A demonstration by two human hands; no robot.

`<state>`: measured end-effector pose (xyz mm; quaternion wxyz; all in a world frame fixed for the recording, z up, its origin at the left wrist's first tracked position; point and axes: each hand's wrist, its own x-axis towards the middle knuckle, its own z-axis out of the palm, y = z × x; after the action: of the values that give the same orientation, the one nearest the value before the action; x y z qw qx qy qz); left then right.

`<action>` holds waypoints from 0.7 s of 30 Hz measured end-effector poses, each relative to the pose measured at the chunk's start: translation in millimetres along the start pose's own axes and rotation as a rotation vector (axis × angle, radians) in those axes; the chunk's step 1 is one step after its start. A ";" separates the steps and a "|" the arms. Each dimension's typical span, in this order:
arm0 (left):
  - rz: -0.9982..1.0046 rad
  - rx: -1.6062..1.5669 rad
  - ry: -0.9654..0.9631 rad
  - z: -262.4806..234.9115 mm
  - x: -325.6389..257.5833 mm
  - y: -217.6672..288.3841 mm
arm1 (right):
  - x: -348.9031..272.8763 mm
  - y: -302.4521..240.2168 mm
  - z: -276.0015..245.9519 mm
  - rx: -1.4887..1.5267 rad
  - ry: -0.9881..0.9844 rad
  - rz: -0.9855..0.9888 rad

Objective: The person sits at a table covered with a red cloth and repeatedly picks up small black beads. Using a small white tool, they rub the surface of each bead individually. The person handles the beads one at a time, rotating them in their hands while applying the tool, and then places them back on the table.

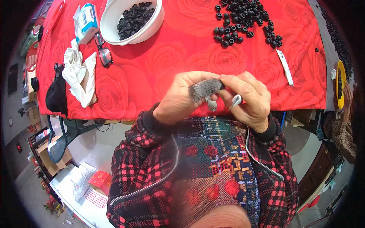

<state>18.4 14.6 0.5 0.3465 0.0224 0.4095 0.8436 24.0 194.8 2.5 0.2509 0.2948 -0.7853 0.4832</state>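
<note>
My left hand (178, 100) and my right hand (249, 98) meet in front of my chest, just at the near edge of a table with a red rose-patterned cloth (171, 60). My left thumb wears a grey fabric finger cover (205, 88). My right fingertips pinch a small dark part against it; the part is mostly hidden. A grey cap also covers a right fingertip (236, 100). A pile of small black rubber rings (243, 19) lies on the cloth beyond my hands. A white bowl (131, 21) at the far left holds more black rings.
Eyeglasses (103, 51), a white cloth (80, 76), a small blue and white box (86, 19) and a black bag (57, 93) sit on the left. A white strip (285, 66) lies on the right. Another person's hand (346, 97) holds a yellow dish (339, 83) at the right edge.
</note>
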 end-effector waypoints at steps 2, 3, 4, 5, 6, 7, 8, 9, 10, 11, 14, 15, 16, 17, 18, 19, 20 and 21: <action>0.018 -0.001 0.054 2.8 -1.2 -2.5 | -4.0 0.9 1.9 -0.075 0.047 -0.064; 0.031 0.000 0.068 3.8 -1.7 -3.2 | -4.0 1.0 1.2 -0.098 0.042 -0.098; 0.043 0.000 0.079 4.7 -1.6 -3.8 | -3.9 1.2 -0.4 -0.122 0.036 -0.131; 0.055 -0.001 0.090 5.2 -1.3 -4.2 | -3.9 1.3 -1.9 -0.147 0.029 -0.164; 0.060 0.009 0.065 4.3 -1.1 -4.8 | -4.4 1.5 -3.3 -0.156 0.021 -0.164; 0.065 0.023 0.043 2.1 -1.5 -5.4 | -5.4 2.1 -4.1 -0.162 0.015 -0.164; 0.070 0.036 0.020 0.4 -1.6 -5.6 | -6.5 2.5 -4.8 -0.167 0.009 -0.164; 0.080 0.036 0.015 -0.9 -0.6 -5.1 | -7.1 2.5 -5.4 -0.173 0.003 -0.164; 0.092 0.038 0.016 -2.7 -0.8 -4.8 | -3.4 -1.1 -7.1 -0.077 -0.027 -0.071; 0.103 0.037 0.014 -4.5 -0.3 -5.5 | 3.5 -7.6 -11.3 0.015 -0.057 0.023; 0.077 -0.051 0.064 6.9 1.2 1.3 | 2.8 -14.2 -24.1 0.270 -0.124 0.488; 0.071 -0.063 0.062 7.0 1.8 1.6 | 1.7 -13.3 -26.6 0.357 -0.130 0.659; 0.065 -0.071 0.064 6.3 2.3 0.7 | 1.8 -10.9 -27.0 0.379 -0.170 0.683; 0.059 -0.079 0.065 5.7 2.7 -0.1 | 3.5 -9.8 -27.7 0.399 -0.198 0.687; 0.072 -0.050 0.062 5.4 2.9 -0.9 | 6.3 -9.6 -28.6 0.419 -0.226 0.691; 0.085 -0.022 0.056 4.6 3.7 -1.7 | 8.0 -8.4 -28.7 0.436 -0.254 0.696; 0.098 0.005 0.050 3.9 4.5 -2.6 | 7.6 -5.8 -27.5 0.463 -0.255 0.672; 0.099 0.008 0.048 3.0 5.4 -3.7 | 6.5 -2.9 -25.9 0.491 -0.256 0.648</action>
<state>17.4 21.4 -1.5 0.2944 0.0235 0.4195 0.8584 24.4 215.9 19.2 -0.0909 0.1414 -0.7239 0.6691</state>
